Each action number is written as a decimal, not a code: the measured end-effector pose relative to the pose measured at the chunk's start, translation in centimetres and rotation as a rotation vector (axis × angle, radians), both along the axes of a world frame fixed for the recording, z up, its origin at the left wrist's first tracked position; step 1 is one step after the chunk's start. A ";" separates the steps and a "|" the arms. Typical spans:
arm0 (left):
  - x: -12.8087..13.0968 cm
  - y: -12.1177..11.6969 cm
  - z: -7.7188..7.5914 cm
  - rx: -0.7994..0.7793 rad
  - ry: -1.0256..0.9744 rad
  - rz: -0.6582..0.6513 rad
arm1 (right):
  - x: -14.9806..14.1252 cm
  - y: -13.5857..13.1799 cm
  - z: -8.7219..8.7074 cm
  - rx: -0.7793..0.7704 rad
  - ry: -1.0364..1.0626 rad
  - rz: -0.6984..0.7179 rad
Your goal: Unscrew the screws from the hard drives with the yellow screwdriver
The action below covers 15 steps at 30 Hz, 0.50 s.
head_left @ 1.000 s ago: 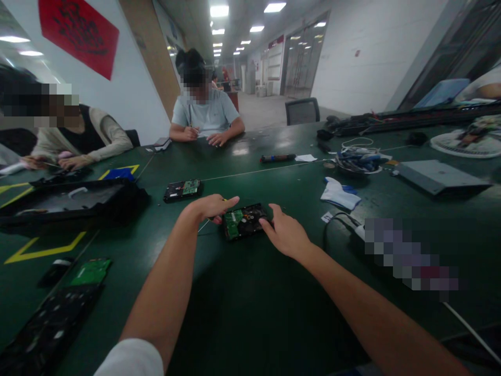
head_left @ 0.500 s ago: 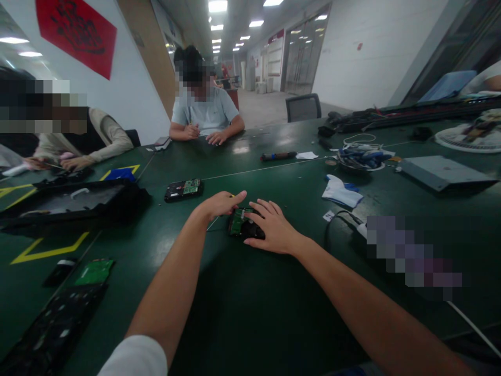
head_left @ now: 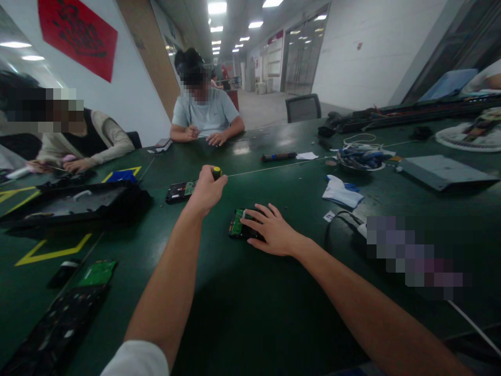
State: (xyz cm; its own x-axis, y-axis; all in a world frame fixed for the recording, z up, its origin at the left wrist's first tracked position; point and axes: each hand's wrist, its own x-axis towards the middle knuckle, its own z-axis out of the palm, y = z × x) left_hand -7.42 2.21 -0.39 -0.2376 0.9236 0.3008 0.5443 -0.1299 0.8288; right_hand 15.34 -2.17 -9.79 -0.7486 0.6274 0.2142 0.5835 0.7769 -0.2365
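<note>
The green table [head_left: 235, 303] is filling most of the lower frame, smooth and faintly glossy, and its flat top is giving my work firm, even support. At the left, a black tray-like casing [head_left: 122, 202] is lying with raised walls and a dull, dark finish. Toward the right edge, a grey metal case [head_left: 448, 175] is showing broad, plain faces and crisp edges.

Just right of and below the frame's centre, my right hand [head_left: 274, 232] is lying palm down over a hard drive [head_left: 236, 224], fingers spread rather than clenched. For steadying it well, I am judging that light, even pressure should serve, favouring the sturdy black body over the delicate-looking green circuit board. Left of centre, my left hand [head_left: 210, 189] is grasping a tool [head_left: 216, 173], fist wrapped around it. A relaxed grip and an upright handle should be helping control; the tip is hiding from view, so I cannot tell where it is pointing.

Right of centre, a white-and-blue glove [head_left: 341, 192] is sprawling, soft and creased. The flat, rectangular drive is sitting mostly under my fingers, while a second one [head_left: 178, 193] is lying partly behind my left wrist and hand. Smallest, the tool's rounded end is showing yellow and black.
</note>
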 end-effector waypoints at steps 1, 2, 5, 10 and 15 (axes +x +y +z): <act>0.3 -0.1 0.1 0.045 -0.022 0.002 | 0.0 0.0 0.1 -0.007 0.001 0.005; 0.5 -0.1 0.1 0.077 -0.045 -0.013 | 0.0 0.0 0.2 -0.013 0.000 0.007; 1.0 -0.2 0.0 0.129 -0.108 -0.100 | 0.0 0.0 0.4 -0.015 -0.012 0.013; 1.2 0.3 -0.9 0.147 -0.133 -0.195 | 0.5 0.1 0.7 -0.005 -0.033 0.008; 2.1 0.2 -1.6 0.188 -0.006 -0.195 | 1.7 0.1 0.5 -0.022 -0.043 -0.023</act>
